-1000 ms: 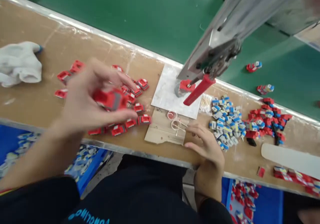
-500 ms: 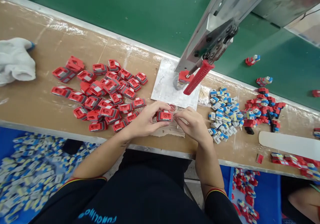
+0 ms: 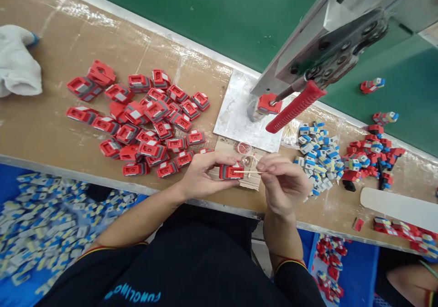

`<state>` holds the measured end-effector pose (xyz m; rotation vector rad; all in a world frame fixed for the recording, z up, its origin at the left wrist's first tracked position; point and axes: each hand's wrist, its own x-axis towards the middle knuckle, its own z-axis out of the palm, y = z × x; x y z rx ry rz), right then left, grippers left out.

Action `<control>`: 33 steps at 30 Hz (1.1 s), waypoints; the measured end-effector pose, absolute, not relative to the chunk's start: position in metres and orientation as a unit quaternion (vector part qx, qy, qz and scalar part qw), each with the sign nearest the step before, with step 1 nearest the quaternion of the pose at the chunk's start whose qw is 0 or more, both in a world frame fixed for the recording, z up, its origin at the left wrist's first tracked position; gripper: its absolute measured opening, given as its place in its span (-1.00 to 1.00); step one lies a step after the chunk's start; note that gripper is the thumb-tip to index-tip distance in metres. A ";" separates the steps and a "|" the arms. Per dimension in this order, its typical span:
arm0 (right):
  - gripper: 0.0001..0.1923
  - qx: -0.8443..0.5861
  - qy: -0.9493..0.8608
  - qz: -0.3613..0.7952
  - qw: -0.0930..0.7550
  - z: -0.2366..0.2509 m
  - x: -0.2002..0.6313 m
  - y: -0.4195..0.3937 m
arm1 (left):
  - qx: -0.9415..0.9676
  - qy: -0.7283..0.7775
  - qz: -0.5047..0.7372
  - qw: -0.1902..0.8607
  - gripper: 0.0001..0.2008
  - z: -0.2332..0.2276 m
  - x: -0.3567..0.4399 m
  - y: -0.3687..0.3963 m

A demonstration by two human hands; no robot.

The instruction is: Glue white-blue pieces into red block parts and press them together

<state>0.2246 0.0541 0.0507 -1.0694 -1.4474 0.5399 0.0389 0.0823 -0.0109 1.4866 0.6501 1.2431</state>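
Note:
My left hand (image 3: 200,175) grips a red and grey plastic toy part (image 3: 226,172) between thumb and fingers, its hollow side facing up. Pinched in my right hand (image 3: 285,183) is a thin cotton swab (image 3: 251,172), whose far end lies over the hollow of that part. Just beyond the part stand a small clear cup with a red rim (image 3: 244,148) and another clear round dish (image 3: 247,161), on a piece of cardboard (image 3: 224,143). Many similar red parts (image 3: 150,149) lie heaped left of my left hand.
A lever press with a red handle (image 3: 296,107) stands on a metal plate (image 3: 230,108). Right of it lie more swabs (image 3: 290,131), blue-and-white parts (image 3: 318,154) and red assemblies (image 3: 372,152). A white glove (image 3: 20,65) rests far left; a green belt (image 3: 205,15) runs behind.
My right hand has drawn back to the right from the clear cups, and the swab now reaches across the red part. The left hand still holds the part. The view has shifted slightly.

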 end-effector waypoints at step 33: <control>-0.80 -0.464 -0.805 0.144 0.341 0.038 0.272 0.065 | 0.649 0.289 0.551 0.439 -0.67 -0.005 0.036 0.090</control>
